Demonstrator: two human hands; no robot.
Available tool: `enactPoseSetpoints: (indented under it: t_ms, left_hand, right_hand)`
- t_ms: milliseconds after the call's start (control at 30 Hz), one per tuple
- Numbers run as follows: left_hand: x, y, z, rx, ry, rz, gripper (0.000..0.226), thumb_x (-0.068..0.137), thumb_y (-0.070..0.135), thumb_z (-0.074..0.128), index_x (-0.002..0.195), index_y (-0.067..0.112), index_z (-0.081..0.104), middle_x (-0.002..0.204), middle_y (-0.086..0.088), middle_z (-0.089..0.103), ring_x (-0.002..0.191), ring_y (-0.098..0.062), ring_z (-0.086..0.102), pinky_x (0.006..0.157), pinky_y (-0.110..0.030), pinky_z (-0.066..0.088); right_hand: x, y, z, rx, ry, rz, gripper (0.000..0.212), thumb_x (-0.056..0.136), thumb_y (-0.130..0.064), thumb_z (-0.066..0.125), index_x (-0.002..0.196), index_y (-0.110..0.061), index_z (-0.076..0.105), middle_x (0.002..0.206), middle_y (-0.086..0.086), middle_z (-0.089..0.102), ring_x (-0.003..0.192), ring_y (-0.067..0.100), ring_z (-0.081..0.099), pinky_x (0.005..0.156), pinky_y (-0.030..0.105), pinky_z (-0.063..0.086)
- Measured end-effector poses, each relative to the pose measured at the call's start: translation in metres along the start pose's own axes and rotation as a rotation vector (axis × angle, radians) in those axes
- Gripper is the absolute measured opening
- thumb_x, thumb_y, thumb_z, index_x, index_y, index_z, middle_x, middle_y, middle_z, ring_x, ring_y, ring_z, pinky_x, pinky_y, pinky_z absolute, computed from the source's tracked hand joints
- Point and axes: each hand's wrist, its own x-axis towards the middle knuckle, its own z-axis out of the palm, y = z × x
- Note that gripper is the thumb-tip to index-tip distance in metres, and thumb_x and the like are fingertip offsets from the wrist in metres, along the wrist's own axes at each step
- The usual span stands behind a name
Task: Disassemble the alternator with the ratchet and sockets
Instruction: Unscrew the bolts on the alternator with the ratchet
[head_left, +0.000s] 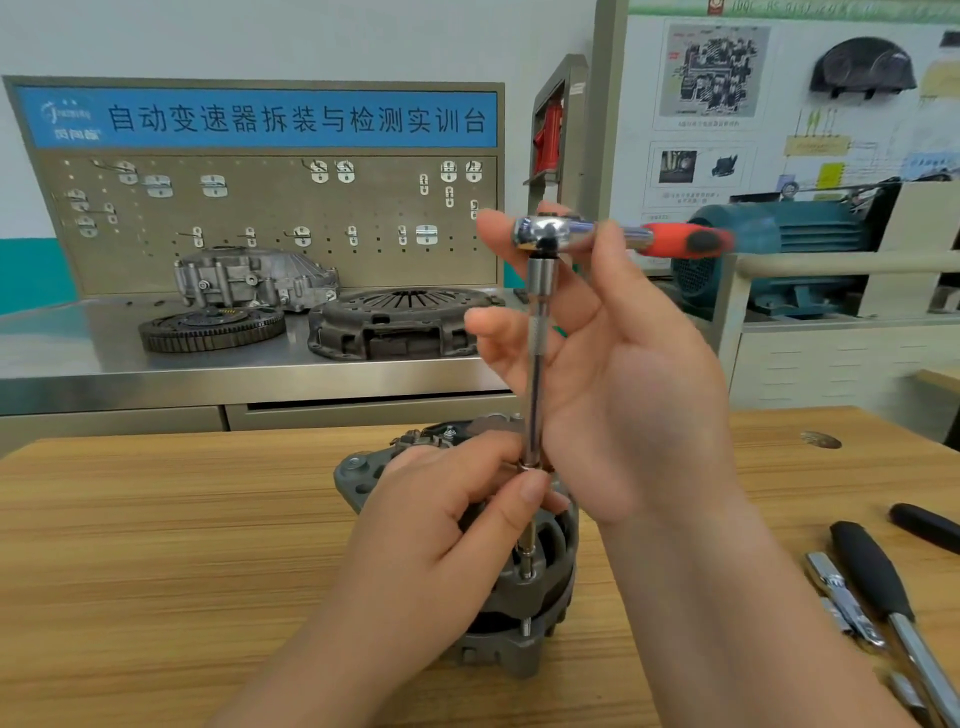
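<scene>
A grey alternator stands on the wooden table, partly hidden by my hands. A chrome ratchet with a red-and-black handle sits on top of a long upright extension bar, whose socket end reaches down onto a bolt on the alternator housing. My left hand pinches the lower part of the bar between thumb and fingers. Higher up, my right hand is at the ratchet head with the thumb against it, while the straight fingers lie beside the bar.
Black-handled tools and chrome sockets lie on the table at the right. Behind the table is a steel bench with a flywheel, a clutch cover and a gearbox housing. A teal motor stands at the back right.
</scene>
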Motion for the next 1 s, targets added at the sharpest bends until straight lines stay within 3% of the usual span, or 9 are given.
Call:
enactPoseSetpoints:
  t_ms: [67, 133, 233, 367, 500, 700, 833, 933, 1000]
  left_hand:
    - [0.000, 0.000, 0.000, 0.018, -0.012, 0.001, 0.018, 0.094, 0.044, 0.042, 0.092, 0.039, 0.059, 0.066, 0.027, 0.059, 0.069, 0.004, 0.057, 0.078, -0.013, 0.034]
    - [0.000, 0.001, 0.000, 0.022, -0.011, -0.012, 0.016, 0.092, 0.044, 0.043, 0.090, 0.041, 0.059, 0.066, 0.028, 0.060, 0.071, 0.004, 0.057, 0.078, -0.015, 0.033]
    - [0.001, 0.002, -0.001, -0.009, -0.009, -0.035, 0.020, 0.090, 0.046, 0.044, 0.092, 0.039, 0.062, 0.076, 0.032, 0.066, 0.077, 0.002, 0.060, 0.076, -0.025, 0.036]
    - [0.001, 0.003, 0.000, -0.002, -0.002, -0.053, 0.026, 0.087, 0.051, 0.043, 0.097, 0.041, 0.064, 0.087, 0.033, 0.068, 0.084, 0.004, 0.061, 0.078, -0.025, 0.038]
    - [-0.001, 0.000, 0.001, -0.007, -0.009, -0.030, 0.027, 0.090, 0.050, 0.041, 0.096, 0.036, 0.064, 0.070, 0.025, 0.063, 0.072, -0.004, 0.059, 0.075, -0.025, 0.036]
    - [0.000, -0.002, 0.000, 0.045, -0.021, -0.010, 0.017, 0.092, 0.043, 0.043, 0.077, 0.040, 0.051, 0.057, 0.019, 0.050, 0.058, -0.002, 0.048, 0.069, -0.013, 0.032]
    - [-0.001, 0.000, -0.001, 0.046, -0.036, -0.055, 0.017, 0.089, 0.048, 0.042, 0.082, 0.040, 0.055, 0.063, 0.018, 0.058, 0.067, -0.002, 0.054, 0.073, -0.005, 0.029]
    - [-0.001, 0.001, 0.000, 0.056, -0.034, -0.056, 0.018, 0.089, 0.050, 0.041, 0.088, 0.041, 0.056, 0.065, 0.024, 0.058, 0.068, 0.001, 0.054, 0.073, -0.018, 0.033]
    - [-0.001, 0.001, 0.001, 0.050, -0.025, -0.037, 0.019, 0.091, 0.048, 0.041, 0.083, 0.041, 0.056, 0.062, 0.025, 0.054, 0.064, 0.003, 0.052, 0.070, -0.022, 0.033]
  right_hand:
    - [0.001, -0.001, -0.002, 0.075, -0.022, 0.070, 0.027, 0.098, -0.037, 0.039, 0.105, -0.018, 0.056, 0.099, -0.001, 0.074, 0.064, 0.014, 0.066, 0.073, 0.029, 0.052]
    - [0.000, 0.000, -0.002, 0.068, -0.023, 0.052, 0.027, 0.091, -0.039, 0.046, 0.107, -0.020, 0.057, 0.098, 0.000, 0.074, 0.065, 0.014, 0.066, 0.073, 0.028, 0.052]
    - [-0.003, 0.004, 0.001, -0.121, 0.026, -0.144, 0.018, 0.091, -0.029, 0.054, 0.106, -0.025, 0.063, 0.100, 0.006, 0.069, 0.071, 0.016, 0.067, 0.071, 0.026, 0.052]
    - [-0.004, 0.003, 0.004, -0.440, 0.065, -0.454, 0.016, 0.090, -0.013, 0.057, 0.104, -0.020, 0.062, 0.096, 0.000, 0.066, 0.083, 0.013, 0.065, 0.080, 0.031, 0.055]
    - [-0.005, 0.002, 0.008, -0.271, 0.032, -0.234, 0.024, 0.092, -0.026, 0.050, 0.115, -0.022, 0.056, 0.103, 0.002, 0.072, 0.069, 0.016, 0.069, 0.082, 0.034, 0.053]
    - [-0.003, 0.001, 0.004, -0.002, -0.033, 0.038, 0.028, 0.089, -0.040, 0.048, 0.105, -0.019, 0.057, 0.096, 0.005, 0.074, 0.067, 0.016, 0.068, 0.073, 0.029, 0.051]
    - [-0.004, 0.005, 0.007, -0.090, 0.034, -0.172, 0.021, 0.090, -0.024, 0.053, 0.109, -0.025, 0.061, 0.103, 0.004, 0.070, 0.083, 0.017, 0.068, 0.073, 0.026, 0.053]
    - [-0.005, 0.003, 0.007, -0.257, 0.062, -0.412, 0.023, 0.088, -0.010, 0.057, 0.107, -0.023, 0.060, 0.104, 0.003, 0.068, 0.092, 0.014, 0.066, 0.083, 0.027, 0.052]
    - [-0.005, 0.002, 0.008, -0.259, 0.051, -0.406, 0.028, 0.087, -0.010, 0.058, 0.112, -0.022, 0.056, 0.104, 0.005, 0.069, 0.093, 0.010, 0.067, 0.085, 0.027, 0.051]
